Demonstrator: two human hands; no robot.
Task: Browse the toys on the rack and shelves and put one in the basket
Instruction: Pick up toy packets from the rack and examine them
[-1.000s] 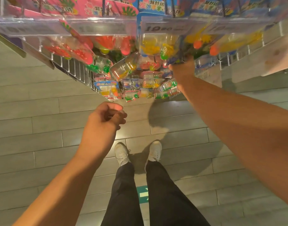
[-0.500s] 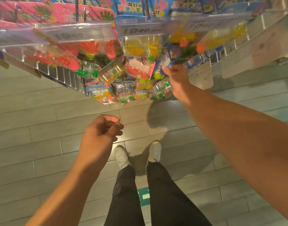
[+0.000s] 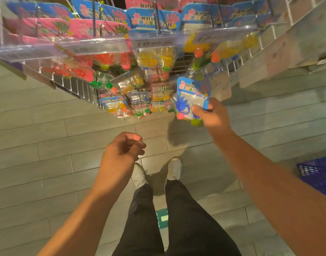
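From the head view, the right hand (image 3: 213, 115) pinches a blue-carded toy pack (image 3: 192, 100), thumb across its clear blister front and the other fingers behind, holding it just clear of the rack (image 3: 79, 87) and in front of the packs hanging on the lower pegs. The left hand (image 3: 121, 154) hangs free over the floor (image 3: 47, 145), fingers loosely curled and holding nothing. The basket (image 3: 319, 174), a blue ribbed one, shows only as a corner at the right edge of the picture, low on the floor and well apart from the pack; its opening is cut off, so where its rim sits can only be guessed. The step in hand looks to be carrying the chosen pack over to that basket. To do it well, the grip should hold the stiff card firmly, since the blister is slick and the pack is light enough to twist, and the arm should draw back from the rack before swinging right. The price-tag rails (image 3: 153, 40) jut out overhead and the hanging packs crowd close on the left of the held one; to the right and down there is open floor, with a pale shelf side (image 3: 269, 58) standing above that path.
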